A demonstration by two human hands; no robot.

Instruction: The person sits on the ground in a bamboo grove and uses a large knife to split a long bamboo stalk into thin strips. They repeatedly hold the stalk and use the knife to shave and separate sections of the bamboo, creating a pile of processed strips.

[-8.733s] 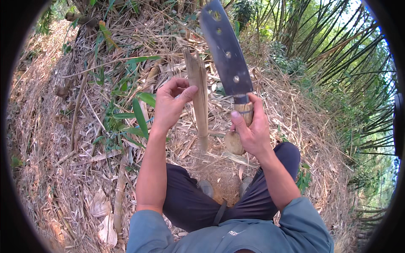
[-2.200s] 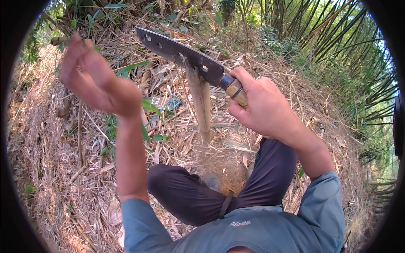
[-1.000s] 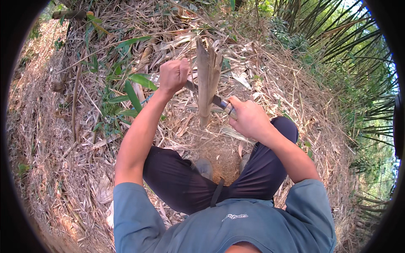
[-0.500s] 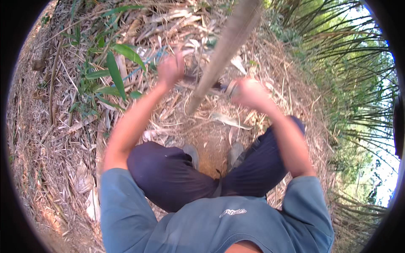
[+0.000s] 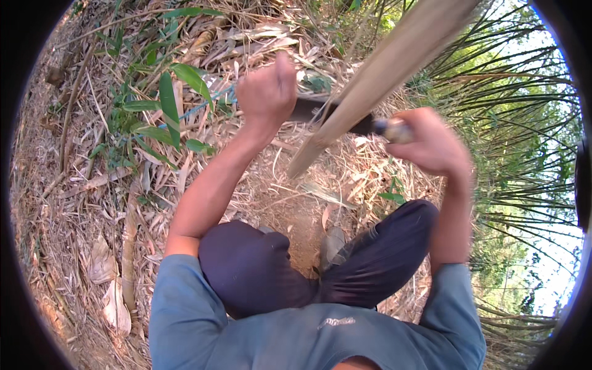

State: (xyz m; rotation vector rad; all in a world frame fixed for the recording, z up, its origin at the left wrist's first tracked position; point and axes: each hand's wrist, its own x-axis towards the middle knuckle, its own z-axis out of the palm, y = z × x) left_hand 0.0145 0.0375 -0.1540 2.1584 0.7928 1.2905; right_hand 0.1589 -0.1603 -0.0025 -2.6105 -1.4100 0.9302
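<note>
A long dark-bladed knife (image 5: pixel 362 124) lies across a pale tan wooden pole (image 5: pixel 364 92), its middle passing behind the pole. My right hand (image 5: pixel 430 142), blurred at the edge, is closed on the light-coloured handle. At the other end, my left hand (image 5: pixel 267 94) makes a fist around the blade's far end; whatever part it grips is hidden inside the fingers. The pole slants from the ground in front of me up past the top edge of the view, between my two hands. Where the blade meets the pole, contact cannot be made out exactly.
Dry leaves and stalks (image 5: pixel 111 265) litter the ground. Green leafy shoots (image 5: pixel 169 105) grow at the left, near a blue strand (image 5: pixel 203 108). Thin bamboo stems (image 5: pixel 524 105) crowd the right side. My bent knees (image 5: pixel 246 262) are spread below my hands.
Both hands and the knife have moved up and to the right, the right hand furthest. The pole's upper part has swung right, and my right elbow is bent more.
</note>
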